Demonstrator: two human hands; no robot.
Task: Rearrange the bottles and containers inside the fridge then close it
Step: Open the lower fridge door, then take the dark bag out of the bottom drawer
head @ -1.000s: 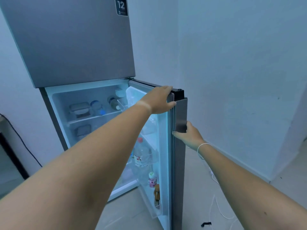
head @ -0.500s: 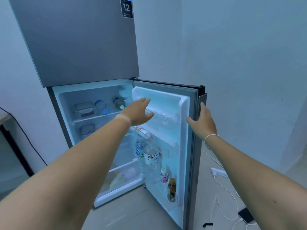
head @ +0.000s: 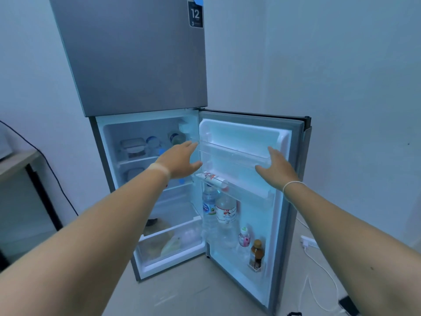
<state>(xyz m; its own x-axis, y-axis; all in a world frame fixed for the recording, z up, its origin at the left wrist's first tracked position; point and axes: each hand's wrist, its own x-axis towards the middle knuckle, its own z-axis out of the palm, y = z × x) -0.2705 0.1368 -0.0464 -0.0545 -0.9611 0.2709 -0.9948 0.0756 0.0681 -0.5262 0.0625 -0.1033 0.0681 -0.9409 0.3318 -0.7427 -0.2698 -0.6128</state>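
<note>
Head view: fridge door [head: 248, 137] wide open.
Left hand [head: 180, 160]: open, empty, near shelves.
Right hand [head: 276, 166]: open, empty, at door rack.
Risk: my reach could topple door bottles [head: 218, 210].

Fridge door [head: 248, 133] wide open. Left hand [head: 180, 159] and right hand [head: 276, 166] spread, empty, by top door shelf [head: 232, 153]. Bottles [head: 224, 215] below.

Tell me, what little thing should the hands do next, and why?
Probably the left hand should reach onward to the clear lidded plastic container on the top inner shelf. The lower grey fridge door stands wide open, both hands are empty with fingers spread, and the left hand hangs nearest those shelves. The right hand hovers by the door's top rack.
</note>
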